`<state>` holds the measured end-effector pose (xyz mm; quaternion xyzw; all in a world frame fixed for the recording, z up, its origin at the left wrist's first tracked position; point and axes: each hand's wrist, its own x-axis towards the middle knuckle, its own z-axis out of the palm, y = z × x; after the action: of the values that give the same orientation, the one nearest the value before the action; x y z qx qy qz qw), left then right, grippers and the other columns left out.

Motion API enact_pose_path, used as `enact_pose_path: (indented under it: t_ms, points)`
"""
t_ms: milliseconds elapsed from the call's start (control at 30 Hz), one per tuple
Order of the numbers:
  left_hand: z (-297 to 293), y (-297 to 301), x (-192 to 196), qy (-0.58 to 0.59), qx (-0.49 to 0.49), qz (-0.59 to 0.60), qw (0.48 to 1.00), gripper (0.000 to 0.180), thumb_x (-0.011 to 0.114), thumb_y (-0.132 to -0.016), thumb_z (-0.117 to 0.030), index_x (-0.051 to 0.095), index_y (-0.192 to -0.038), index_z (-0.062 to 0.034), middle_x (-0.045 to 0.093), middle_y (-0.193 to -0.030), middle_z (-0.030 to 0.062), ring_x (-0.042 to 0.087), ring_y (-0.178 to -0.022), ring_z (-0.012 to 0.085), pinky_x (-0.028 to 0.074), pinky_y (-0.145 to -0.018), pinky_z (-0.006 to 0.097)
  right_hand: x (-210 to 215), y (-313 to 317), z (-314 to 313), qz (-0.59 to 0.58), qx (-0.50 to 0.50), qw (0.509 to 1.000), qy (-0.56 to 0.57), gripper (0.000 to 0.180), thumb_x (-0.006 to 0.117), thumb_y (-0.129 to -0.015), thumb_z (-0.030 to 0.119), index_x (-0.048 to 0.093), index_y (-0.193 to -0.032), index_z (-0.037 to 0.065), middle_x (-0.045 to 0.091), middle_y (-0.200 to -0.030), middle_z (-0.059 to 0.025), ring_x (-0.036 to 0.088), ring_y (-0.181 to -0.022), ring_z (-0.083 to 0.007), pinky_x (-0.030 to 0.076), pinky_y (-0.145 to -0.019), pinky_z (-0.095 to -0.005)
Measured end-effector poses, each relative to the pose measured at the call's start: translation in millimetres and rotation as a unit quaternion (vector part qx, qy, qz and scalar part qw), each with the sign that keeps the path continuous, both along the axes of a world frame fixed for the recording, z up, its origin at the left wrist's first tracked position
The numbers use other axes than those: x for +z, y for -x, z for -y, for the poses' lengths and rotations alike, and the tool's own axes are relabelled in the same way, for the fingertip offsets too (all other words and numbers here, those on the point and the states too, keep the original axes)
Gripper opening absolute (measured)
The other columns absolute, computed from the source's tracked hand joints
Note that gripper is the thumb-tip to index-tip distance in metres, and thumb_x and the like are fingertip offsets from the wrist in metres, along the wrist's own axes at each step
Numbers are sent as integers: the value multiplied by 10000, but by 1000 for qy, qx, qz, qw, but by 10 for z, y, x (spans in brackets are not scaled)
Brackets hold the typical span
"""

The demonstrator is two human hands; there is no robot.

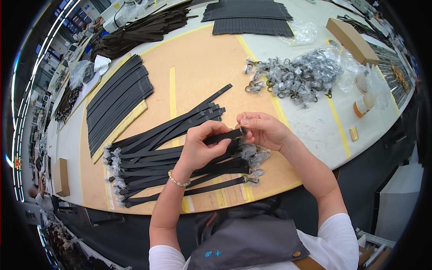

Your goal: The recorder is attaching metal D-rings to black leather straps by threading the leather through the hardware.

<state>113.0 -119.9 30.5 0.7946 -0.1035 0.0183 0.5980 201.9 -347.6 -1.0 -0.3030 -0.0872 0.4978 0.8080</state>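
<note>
My left hand (198, 150) grips a black strap (223, 135) between thumb and fingers, close to the strap's end. At that end my right hand (266, 129) is closed in a pinch on a small dark metal buckle or ring (243, 130); its exact kind is partly hidden by the fingers. Under and beside my hands lies a pile of black straps (148, 173), many with plastic-wrapped metal fittings (255, 155) at their ends. More bare strap ends (211, 109) fan out just beyond my left hand.
A heap of plastic-wrapped metal hooks (299, 74) lies at the right. Stacked black strips (121, 99) rest at the left, others (252, 18) at the far side. A cardboard box (352, 41), a tape roll (361, 107) and a yellowish block (353, 133) sit toward the right edge.
</note>
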Motion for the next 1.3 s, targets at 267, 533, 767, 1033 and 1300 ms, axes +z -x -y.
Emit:
enact_pose_path:
  t_ms: [267,533,767,1033,1300]
  points:
    - [50,52,-22,28,-7,15,999,241,778,-827,37,663,-1034,-6,706,-966,24,637,-859,39,495,-719,173,16,98,-87,97,-13,995,29,182,691,-987,154,602,-1125,74,688,-1110,-60,678,-967,-122,567,-852,-271]
    - [11,140,117,69,17,25,997,219,788,-793,42,699,-990,7,700,-901,15,613,-752,34,479,-608,177,-42,131,-86,167,0,986,-10,207,755,-933,126,656,-1104,64,688,-1242,-138,646,-1154,-208,498,-1031,-374]
    - [59,195,190,-42,8,78,996,216,796,-770,4,741,-977,-26,703,-810,29,661,-678,89,544,-580,232,177,157,-72,212,24,976,36,249,781,-915,130,672,-1110,21,695,-1011,-22,647,-915,-70,518,-812,-229]
    - [100,178,101,-144,0,119,982,202,778,-778,-28,734,-972,-58,687,-793,61,663,-644,160,566,-578,280,223,270,-104,273,36,941,196,178,757,-911,117,690,-1026,-1,678,-922,2,596,-819,-31,483,-730,-211]
    - [77,170,95,-115,-8,21,993,278,788,-779,-62,607,-984,-12,684,-818,85,671,-689,171,555,-594,281,174,275,-128,249,17,949,193,163,759,-927,157,678,-953,18,650,-846,23,580,-748,-29,469,-665,-205]
